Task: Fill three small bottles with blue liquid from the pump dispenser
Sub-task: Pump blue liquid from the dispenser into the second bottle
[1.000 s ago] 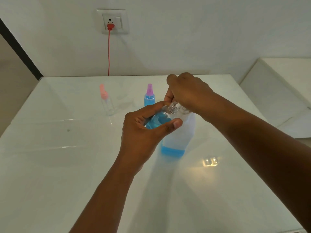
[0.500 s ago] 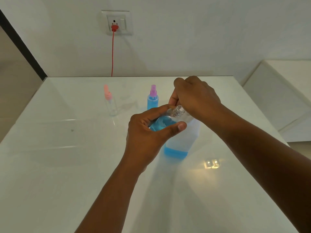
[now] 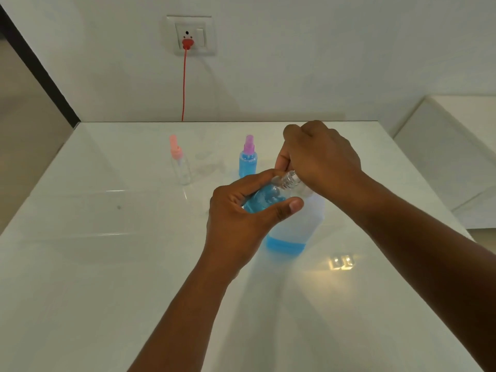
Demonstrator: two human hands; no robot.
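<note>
Left fingers (image 3: 257, 181): curled round the open bottle (image 3: 264, 197); thumb across its near side; bottle tilted so its bare threaded neck points up to the dispenser's spout, probably to catch the liquid without spilling
Right fingers (image 3: 284, 159): bent over the top of the pump dispenser (image 3: 295, 221), gripping its head; the head itself is hidden under the right hand (image 3: 322, 159), so whether it is pressed down cannot be told
Open bottle: held by the left hand (image 3: 241, 218) against the dispenser's left shoulder; already well filled with blue
Dispenser: stands upright on the desk (image 3: 107, 264); only a low band of blue left at its base
Filled bottle (image 3: 248, 159): behind and left of the dispenser, purple cap on, blue inside; seemingly done and set aside
Empty bottle (image 3: 181, 165): farther left of the dispenser, pink cap, clear; likely the last to fill
Behind the dispenser: wall socket (image 3: 191, 36) with a red cord (image 3: 184, 84)
</note>
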